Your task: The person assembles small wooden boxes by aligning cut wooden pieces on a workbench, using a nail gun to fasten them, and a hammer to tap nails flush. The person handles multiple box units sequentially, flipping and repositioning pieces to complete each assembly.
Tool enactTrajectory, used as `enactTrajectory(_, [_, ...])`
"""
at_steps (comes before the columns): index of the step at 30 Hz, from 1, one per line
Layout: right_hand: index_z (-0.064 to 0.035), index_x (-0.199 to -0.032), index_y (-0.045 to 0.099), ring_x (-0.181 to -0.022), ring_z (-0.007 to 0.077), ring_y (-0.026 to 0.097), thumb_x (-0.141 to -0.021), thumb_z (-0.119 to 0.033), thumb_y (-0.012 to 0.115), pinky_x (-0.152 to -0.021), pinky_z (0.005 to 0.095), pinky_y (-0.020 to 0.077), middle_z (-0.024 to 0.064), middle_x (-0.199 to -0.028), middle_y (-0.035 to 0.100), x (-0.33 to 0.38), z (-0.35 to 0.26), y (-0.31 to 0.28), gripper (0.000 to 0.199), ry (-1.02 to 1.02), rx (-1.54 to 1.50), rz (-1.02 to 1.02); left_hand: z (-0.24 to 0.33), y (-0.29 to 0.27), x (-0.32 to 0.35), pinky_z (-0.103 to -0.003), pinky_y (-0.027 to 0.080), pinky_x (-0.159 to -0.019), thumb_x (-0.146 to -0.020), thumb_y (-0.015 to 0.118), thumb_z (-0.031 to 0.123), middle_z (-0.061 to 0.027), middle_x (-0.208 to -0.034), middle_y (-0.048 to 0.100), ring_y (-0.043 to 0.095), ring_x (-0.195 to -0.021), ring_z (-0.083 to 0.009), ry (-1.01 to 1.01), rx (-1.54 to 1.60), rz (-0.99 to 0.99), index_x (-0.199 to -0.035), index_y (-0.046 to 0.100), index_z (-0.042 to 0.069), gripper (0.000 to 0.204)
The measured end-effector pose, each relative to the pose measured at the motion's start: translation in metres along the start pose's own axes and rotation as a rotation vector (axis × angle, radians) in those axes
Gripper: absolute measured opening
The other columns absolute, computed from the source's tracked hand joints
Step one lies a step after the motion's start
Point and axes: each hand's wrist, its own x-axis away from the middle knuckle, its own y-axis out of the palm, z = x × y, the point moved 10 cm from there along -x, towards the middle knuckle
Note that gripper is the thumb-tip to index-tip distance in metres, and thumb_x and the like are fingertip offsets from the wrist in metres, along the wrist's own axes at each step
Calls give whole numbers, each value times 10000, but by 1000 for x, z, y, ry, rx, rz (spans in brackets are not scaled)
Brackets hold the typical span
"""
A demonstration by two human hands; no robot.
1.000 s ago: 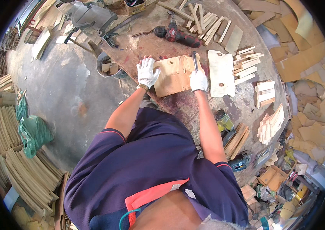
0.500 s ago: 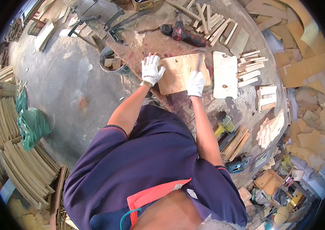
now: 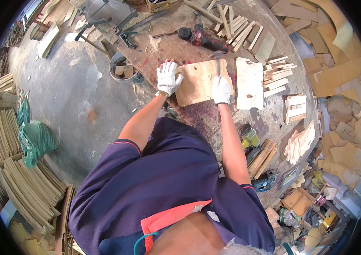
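Note:
A light wooden board (image 3: 199,80) with wavy right and left edges lies on the worn workbench in front of me. My left hand (image 3: 168,78), in a white glove with bare fingertips, rests flat at the board's left edge. Its fingers are stretched out and the thumb lies toward the board. Over the board's right part, my gloved right hand (image 3: 221,90) is closed around the handle of a hammer (image 3: 218,64). The hammer's head is blurred, near the board's far edge. Just to the right lies a second, similar pale board (image 3: 249,83).
A red and black cordless drill (image 3: 206,41) lies beyond the board. Wooden strips (image 3: 242,32) and short sticks (image 3: 279,76) sit at the right. A bucket of offcuts (image 3: 125,70) stands left of the bench. A yellow-green power tool (image 3: 249,138) lies near my right forearm.
My right hand has shifted slightly right and toward me with the hammer. The left hand and the board have stayed nearly in place.

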Motion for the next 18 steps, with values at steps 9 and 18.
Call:
enactTrajectory(9, [-2,-849,625,-765,472,665,-1045,-390,465,-654,537,515,299,-778,652,9,-16,8,462,-168,133,29,2,-2,0,-562,233,-1191,-879,642,366,-133,-1558,450,322,-1497,-352,11,15,8,-1372,529,73,584])
enactTrajectory(18, [13,-858,607,-717,478,639,-1054,-342,444,-647,537,490,285,-731,629,5,-6,20,437,-1,70,-159,7,-4,3,-545,241,-1190,-879,642,376,-144,-1548,460,331,-1492,-348,33,-19,28,-1365,535,69,584])
